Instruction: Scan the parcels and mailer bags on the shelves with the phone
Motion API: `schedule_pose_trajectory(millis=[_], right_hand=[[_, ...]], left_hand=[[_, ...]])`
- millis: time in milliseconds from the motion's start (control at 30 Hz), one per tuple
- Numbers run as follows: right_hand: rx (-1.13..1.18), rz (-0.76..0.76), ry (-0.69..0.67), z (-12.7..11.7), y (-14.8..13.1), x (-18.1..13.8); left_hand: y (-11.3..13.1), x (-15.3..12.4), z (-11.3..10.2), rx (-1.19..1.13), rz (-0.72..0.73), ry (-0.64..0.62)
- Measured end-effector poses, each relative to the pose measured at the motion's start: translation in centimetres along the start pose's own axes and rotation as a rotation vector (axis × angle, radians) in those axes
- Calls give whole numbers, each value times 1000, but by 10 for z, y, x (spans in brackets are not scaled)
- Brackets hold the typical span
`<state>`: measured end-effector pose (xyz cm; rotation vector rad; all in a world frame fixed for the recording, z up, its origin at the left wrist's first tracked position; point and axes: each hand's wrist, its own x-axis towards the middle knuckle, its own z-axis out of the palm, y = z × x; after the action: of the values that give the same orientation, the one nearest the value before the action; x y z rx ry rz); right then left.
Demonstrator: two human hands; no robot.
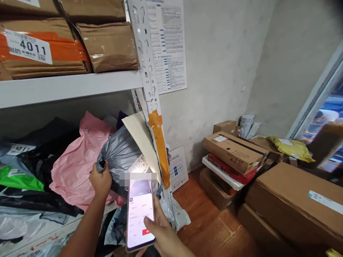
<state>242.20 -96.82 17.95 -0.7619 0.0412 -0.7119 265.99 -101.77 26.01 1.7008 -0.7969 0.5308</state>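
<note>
My left hand (101,179) is closed on the gathered edge of a grey plastic mailing bag (118,150), which sits on the lower shelf. A white shipping label (139,165) shows on the bag's right side. In front of that label, my right hand (158,225) holds a smartphone (140,217), its thumb over the lit screen near a red button. The screen's small text is too blurred to read. A pink plastic parcel (77,164) lies just left of the grey bag, and a cream cardboard sheet (142,139) leans against it on the right.
The white shelf post (146,53), wrapped in orange tape (158,146), rises right of the bag. Brown boxes (107,46) fill the upper shelf. Black and green parcels (21,178) lie at left. Several cartons (302,200) are stacked on the floor at right, with a yellow parcel (291,148) behind.
</note>
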Motion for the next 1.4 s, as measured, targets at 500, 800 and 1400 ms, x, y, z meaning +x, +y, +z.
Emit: schedule_pose_trajectory(millis=[500, 800, 1400], right_hand=[[91, -91, 48, 33, -5, 21], [64, -57, 46, 43, -16, 12], [65, -96, -138, 35, -36, -8]], left_hand=[[-13, 5, 3, 20, -45, 0], [-11, 5, 2, 35, -59, -21], [-13, 3, 3, 4, -24, -20]])
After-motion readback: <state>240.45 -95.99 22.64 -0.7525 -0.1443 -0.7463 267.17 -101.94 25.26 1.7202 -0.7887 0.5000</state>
